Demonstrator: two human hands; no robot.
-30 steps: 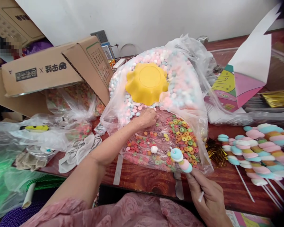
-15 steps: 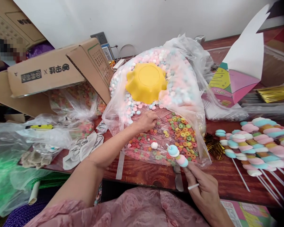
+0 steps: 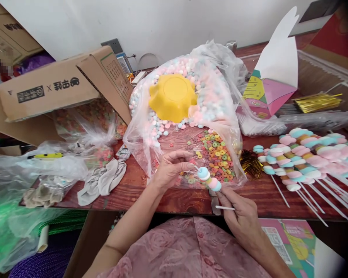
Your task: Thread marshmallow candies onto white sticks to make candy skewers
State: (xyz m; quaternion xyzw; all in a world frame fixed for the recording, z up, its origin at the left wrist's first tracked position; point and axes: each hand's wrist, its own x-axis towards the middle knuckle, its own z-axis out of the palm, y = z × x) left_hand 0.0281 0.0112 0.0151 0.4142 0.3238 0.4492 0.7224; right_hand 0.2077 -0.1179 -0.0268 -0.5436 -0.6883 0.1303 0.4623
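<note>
Gripping a marshmallow skewer [image 3: 212, 183] from below, the right hand [image 3: 240, 211] has its fingers clamped under puffy blue, white and pink discs. The skewer slants up toward the left hand [image 3: 174, 170], whose thumb and forefinger almost meet by its tip; from where I stand, I can't tell if they pinch anything. Behind, candy-coloured rings [image 3: 217, 152] show by filmy plastic [image 3: 139, 150], and a wavy-rimmed yellow bowl [image 3: 172, 96] sits upturned on button-shaped marshmallows [image 3: 211, 85]. More skewers [image 3: 307, 162] lie piled rightward on the wood-grained table [image 3: 176, 202].
</note>
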